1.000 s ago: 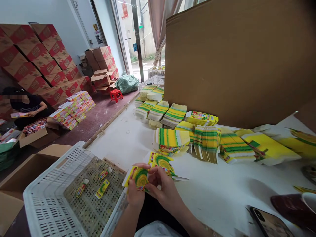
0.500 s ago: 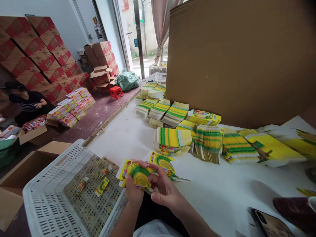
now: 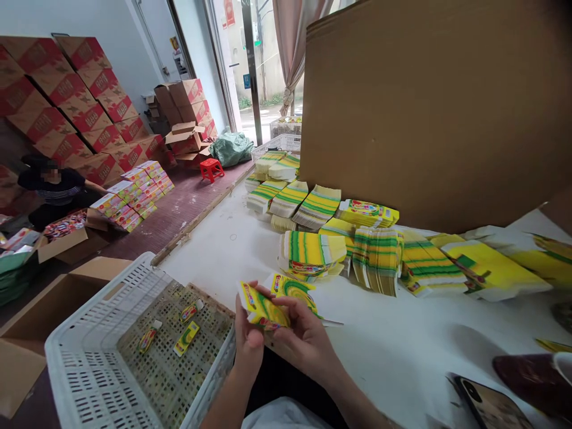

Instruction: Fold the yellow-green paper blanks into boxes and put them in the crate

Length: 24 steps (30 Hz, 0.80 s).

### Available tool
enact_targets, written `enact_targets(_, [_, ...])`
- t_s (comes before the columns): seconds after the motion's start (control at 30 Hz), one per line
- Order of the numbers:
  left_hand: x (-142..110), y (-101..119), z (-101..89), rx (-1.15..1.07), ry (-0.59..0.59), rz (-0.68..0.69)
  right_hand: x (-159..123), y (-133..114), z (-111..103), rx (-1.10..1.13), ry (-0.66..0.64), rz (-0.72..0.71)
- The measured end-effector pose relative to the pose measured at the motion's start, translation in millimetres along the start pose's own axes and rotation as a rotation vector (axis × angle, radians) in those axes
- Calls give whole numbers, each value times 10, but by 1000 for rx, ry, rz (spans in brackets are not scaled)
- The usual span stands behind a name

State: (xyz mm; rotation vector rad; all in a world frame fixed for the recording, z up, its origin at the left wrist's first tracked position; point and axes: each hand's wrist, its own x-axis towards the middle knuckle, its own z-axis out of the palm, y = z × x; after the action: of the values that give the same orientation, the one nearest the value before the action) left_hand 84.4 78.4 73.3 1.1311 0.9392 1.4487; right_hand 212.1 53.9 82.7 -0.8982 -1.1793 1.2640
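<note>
Between my two hands is a small yellow and green printed carton (image 3: 263, 307), tilted above the table's near edge. My left hand (image 3: 248, 339) wraps round its left side, thumb in front. The fingers of my right hand (image 3: 306, 333) close on its right end. Just behind them, another yellow carton (image 3: 292, 292) with a green swirl lies on the white table. To the left, a white plastic basket (image 3: 84, 339) holds a few small yellow boxes, one of them a narrow box (image 3: 186, 338) lying flat.
Stacks of flat yellow-green cartons (image 3: 378, 256) line the table (image 3: 214, 241) below a large cardboard sheet (image 3: 420, 113). A phone (image 3: 489, 405) and a dark red cup (image 3: 529, 378) are at the right. On the left floor, a person (image 3: 56, 187) sits near stacked boxes (image 3: 67, 89).
The carton has turned and tilted, showing its narrow side more, and moved slightly right. My right hand's fingers have closed onto its end. The seated person has stretched an arm towards the colourful boxes.
</note>
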Motion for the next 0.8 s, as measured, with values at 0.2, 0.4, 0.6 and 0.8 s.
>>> enact_targets(0.2, [77,-74,-1,-156,250,50,9,-45,-41,-400,85,-253])
enact_targets(0.4, [97,207,-192,50,130,205,100,-166,-297,-704,160,-432])
enact_targets(0.6, [104,621,-247,756,-157,317,125,-307,-332,-1017,57,-773])
enact_targets(0.8, [125,399,-126,864,-224,116,76,-191,-258,-675,258,-536])
